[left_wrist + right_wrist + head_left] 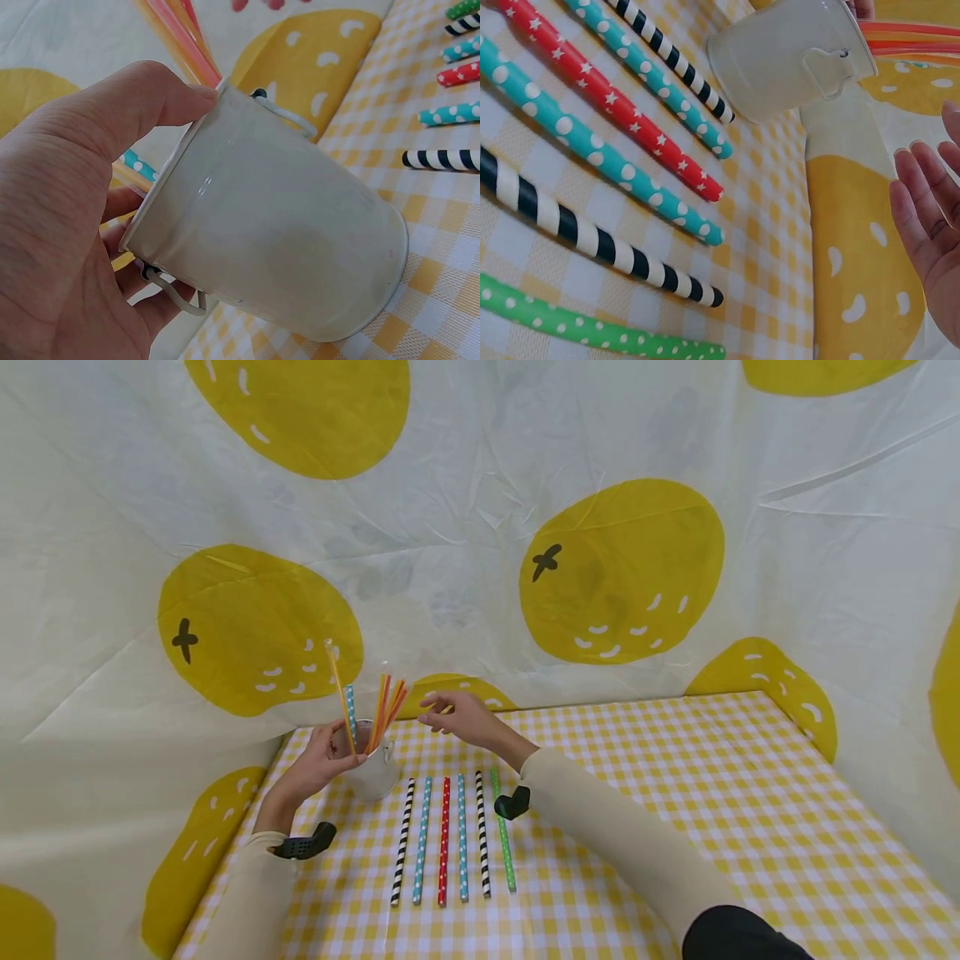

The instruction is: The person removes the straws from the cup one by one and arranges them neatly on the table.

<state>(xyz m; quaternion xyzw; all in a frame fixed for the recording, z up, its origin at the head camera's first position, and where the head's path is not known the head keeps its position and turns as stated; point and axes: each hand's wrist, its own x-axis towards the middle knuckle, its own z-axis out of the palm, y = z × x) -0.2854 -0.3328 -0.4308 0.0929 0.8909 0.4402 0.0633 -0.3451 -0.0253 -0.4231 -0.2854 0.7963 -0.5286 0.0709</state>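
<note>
White bucket (378, 781) stands on the yellow-checked tabletop (637, 760) beside 6 patterned straws (444, 842), left hand (318, 764) gripping its rim, right hand (465, 717) empty, fingers loose. Yellow-printed white sheeting (465, 485) hangs behind.

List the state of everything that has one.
White bucket: on checked tablecloth, orange straws inside
Left hand: gripping the bucket
Right hand: empty, touching nothing
Blue dotted straws: two flat, one in bucket
Black-striped straws: two, both flat
Red star-patterned straw: lying flat
Green dotted straw: lying flat
</note>
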